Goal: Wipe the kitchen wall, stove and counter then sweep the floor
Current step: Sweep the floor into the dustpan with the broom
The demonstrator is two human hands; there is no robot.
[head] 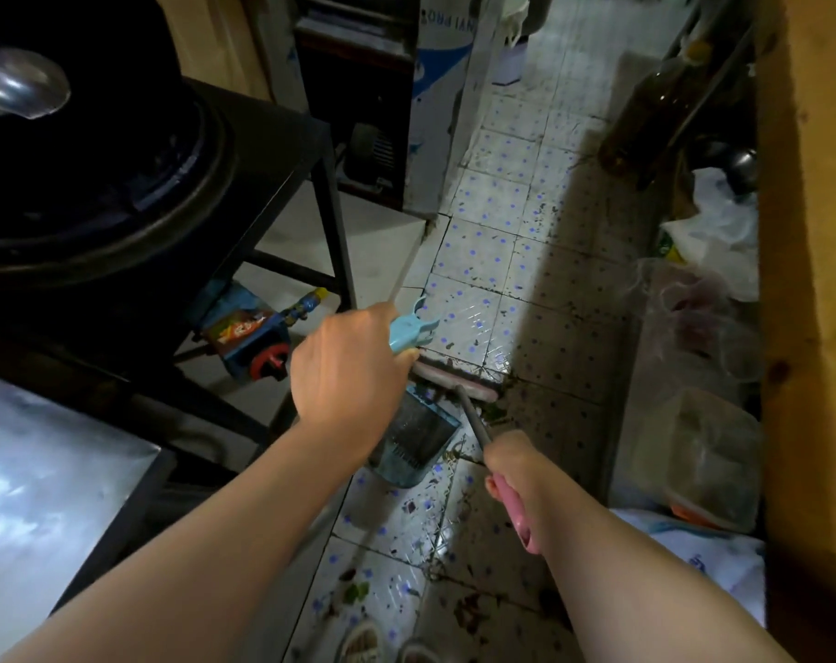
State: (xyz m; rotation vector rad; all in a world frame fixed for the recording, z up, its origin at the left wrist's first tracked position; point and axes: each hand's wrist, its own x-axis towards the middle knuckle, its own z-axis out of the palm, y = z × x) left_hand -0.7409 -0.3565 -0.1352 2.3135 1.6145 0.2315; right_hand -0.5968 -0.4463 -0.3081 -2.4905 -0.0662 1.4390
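My left hand [346, 370] grips the light blue top of the dustpan handle [412, 330]. The blue dustpan [413, 445] stands on the tiled floor [478, 260] just below that hand, its mouth facing the broom. My right hand [514, 464] grips the broom's grey shaft where it meets the pink grip [516, 516]. The pink broom head [454, 381] lies on the floor right at the dustpan's mouth. Leaves and dark crumbs of dirt [459, 610] are scattered over the tiles, mostly near my feet and along the right side.
A black stove stand [329, 193] with a large wok [95, 160] is on the left, a gas part and packets under it. A steel counter [47, 495] is lower left. Plastic bags [708, 241], a container [708, 457] and bottles [655, 102] line the right under a wooden shelf [808, 279].
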